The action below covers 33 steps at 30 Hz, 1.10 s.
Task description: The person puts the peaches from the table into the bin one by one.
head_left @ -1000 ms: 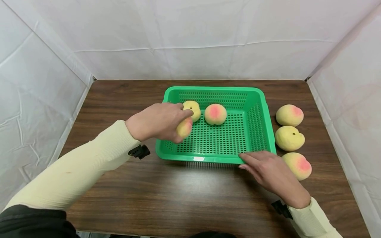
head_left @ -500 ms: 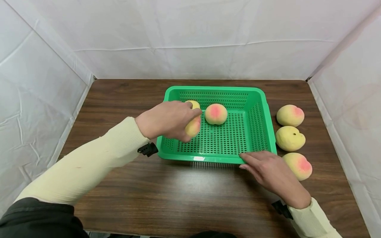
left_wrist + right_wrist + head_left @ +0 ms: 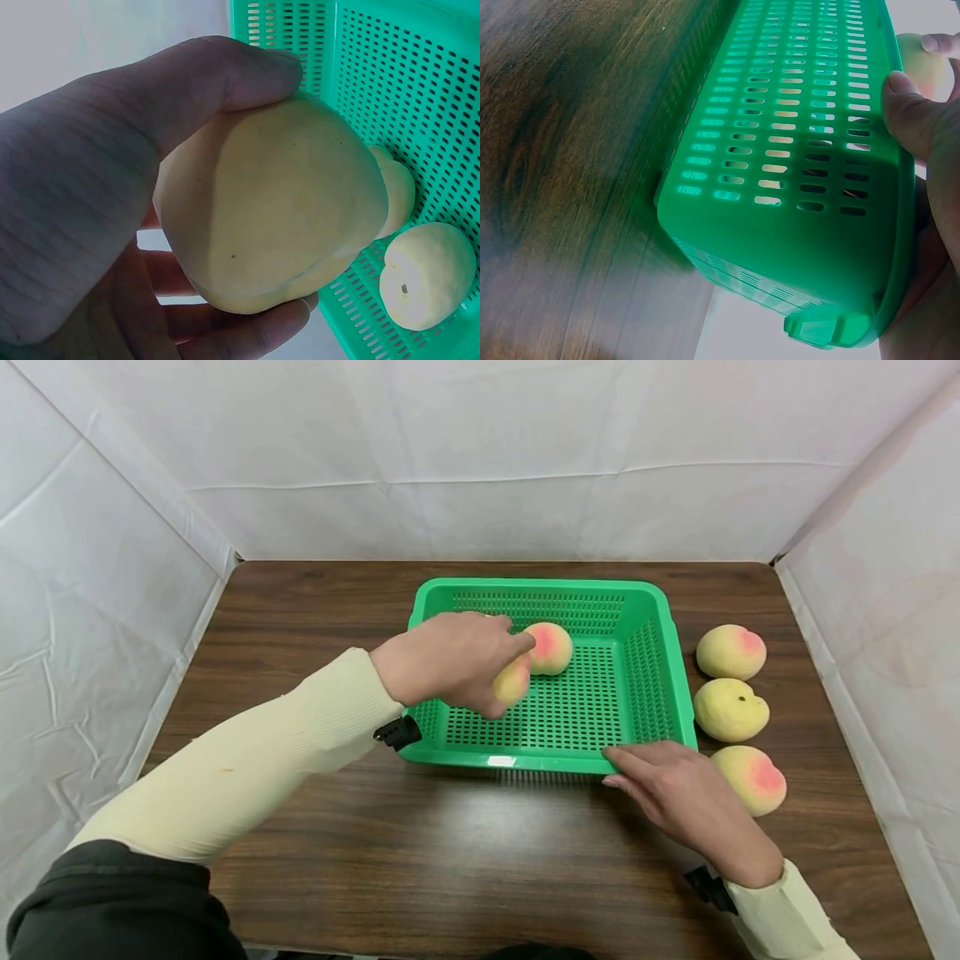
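My left hand [image 3: 457,660] holds a yellow peach [image 3: 512,682] with a pink blush over the left half of a green perforated basket [image 3: 577,720]. In the left wrist view the thumb lies along one side of this peach [image 3: 277,195], with fingers curled round the other. Inside the basket, a pink-topped peach [image 3: 551,648] sits just beyond the held one. A second peach in there is almost wholly hidden behind the left hand in the head view. At the near right corner my right hand [image 3: 678,789] grips the basket's rim, its thumb on the outer side in the right wrist view.
To the right of the basket, three more peaches stand in a column on the dark wooden table [image 3: 420,860]: a far one [image 3: 731,652], a middle one [image 3: 731,710] and a near one [image 3: 752,779]. White sheeting [image 3: 495,510] encloses the table's back and sides.
My left hand has moved to the right over the basket with the peach in its grasp, now covering the back left peach. The right hand and the basket have stayed in place.
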Motion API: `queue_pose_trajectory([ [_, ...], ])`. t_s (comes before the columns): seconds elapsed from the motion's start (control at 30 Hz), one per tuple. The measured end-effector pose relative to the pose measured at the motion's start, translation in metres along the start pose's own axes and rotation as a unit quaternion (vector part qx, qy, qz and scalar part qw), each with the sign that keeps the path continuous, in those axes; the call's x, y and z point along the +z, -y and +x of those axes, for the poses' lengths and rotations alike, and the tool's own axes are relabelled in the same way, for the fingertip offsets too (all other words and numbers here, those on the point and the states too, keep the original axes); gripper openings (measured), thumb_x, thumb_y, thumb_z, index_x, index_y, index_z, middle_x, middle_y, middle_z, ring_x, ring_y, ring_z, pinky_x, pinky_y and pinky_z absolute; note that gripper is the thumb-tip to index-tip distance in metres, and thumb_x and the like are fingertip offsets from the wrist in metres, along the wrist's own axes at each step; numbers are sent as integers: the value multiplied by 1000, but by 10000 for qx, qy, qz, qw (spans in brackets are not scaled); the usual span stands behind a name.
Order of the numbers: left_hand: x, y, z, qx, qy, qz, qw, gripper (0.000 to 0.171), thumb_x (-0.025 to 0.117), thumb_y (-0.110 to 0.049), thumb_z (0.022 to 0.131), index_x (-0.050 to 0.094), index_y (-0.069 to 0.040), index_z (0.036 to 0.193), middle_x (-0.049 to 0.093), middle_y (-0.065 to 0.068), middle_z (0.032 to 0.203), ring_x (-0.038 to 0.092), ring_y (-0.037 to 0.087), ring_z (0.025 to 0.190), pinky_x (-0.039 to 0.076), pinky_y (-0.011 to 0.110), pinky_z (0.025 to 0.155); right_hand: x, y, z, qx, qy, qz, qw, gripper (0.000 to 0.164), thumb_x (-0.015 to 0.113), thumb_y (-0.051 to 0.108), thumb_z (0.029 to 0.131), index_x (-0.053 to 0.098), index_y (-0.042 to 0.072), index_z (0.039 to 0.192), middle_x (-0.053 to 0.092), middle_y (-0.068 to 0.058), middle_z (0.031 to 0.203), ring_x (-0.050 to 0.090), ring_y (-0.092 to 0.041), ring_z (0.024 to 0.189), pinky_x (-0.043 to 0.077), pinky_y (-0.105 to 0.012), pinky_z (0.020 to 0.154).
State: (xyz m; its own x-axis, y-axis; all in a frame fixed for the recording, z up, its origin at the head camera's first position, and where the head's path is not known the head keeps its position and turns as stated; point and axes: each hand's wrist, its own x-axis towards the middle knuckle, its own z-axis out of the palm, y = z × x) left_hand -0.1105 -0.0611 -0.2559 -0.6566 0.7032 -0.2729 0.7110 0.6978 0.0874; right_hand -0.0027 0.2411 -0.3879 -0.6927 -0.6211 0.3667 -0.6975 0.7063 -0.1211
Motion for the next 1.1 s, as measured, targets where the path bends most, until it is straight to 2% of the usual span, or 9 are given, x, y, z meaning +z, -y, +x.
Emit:
queue_pose_trajectory([
  [0.2, -1, -5, 8, 9, 26, -61, 10000, 49, 74, -32, 85, 60, -13, 128, 64, 5, 102, 61, 21, 77, 54, 35, 64, 0, 1, 0, 17, 60, 6, 10000, 58, 33, 53, 111, 74, 13, 116, 78, 1, 105, 74, -21, 89, 60, -42, 74],
  [0.43, -3, -11, 20, 28, 255, -108, 9996, 43, 74, -32, 85, 60, -16, 123, 63, 3, 107, 63, 21, 84, 57, 38, 72, 1, 2, 0, 36, 67, 16, 10000, 58, 33, 53, 111, 74, 13, 116, 78, 1, 105, 74, -21, 89, 60, -42, 75],
  [0.67, -6, -20, 26, 167, 114, -115, 9997, 35, 72, -29, 85, 62, -20, 117, 64, 0, 109, 65, 19, 82, 56, 37, 65, 2, 4, 1, 5, -24, -9, 10000, 59, 32, 53, 111, 75, 12, 115, 78, 1, 104, 74, -22, 87, 60, -42, 74],
  [0.8, -6, -23, 29, 316, 28, -46, 9995, 35, 76, -32, 85, 64, -20, 116, 65, 0, 108, 64, 17, 85, 56, 35, 66, 3, 5, 2, 0, -39, -59, 10000, 61, 30, 53, 111, 75, 12, 115, 78, 0, 104, 74, -22, 87, 60, -42, 74],
  [0.9, -7, -26, 33, 446, -1, 52, 9990, 41, 78, -36, 85, 64, -18, 119, 66, 1, 107, 64, 18, 88, 57, 34, 73, 4, 6, 2, -4, -26, -80, 10000, 61, 30, 53, 111, 75, 12, 114, 79, -1, 103, 74, -22, 87, 60, -42, 74],
  [1.1, -10, -33, 41, 473, 117, 147, 9987, 44, 75, -36, 86, 62, -16, 122, 65, 2, 109, 64, 19, 89, 59, 36, 75, 5, 7, 2, -18, -25, -110, 9999, 62, 29, 53, 111, 75, 12, 114, 79, 0, 103, 75, -22, 87, 60, -42, 73],
])
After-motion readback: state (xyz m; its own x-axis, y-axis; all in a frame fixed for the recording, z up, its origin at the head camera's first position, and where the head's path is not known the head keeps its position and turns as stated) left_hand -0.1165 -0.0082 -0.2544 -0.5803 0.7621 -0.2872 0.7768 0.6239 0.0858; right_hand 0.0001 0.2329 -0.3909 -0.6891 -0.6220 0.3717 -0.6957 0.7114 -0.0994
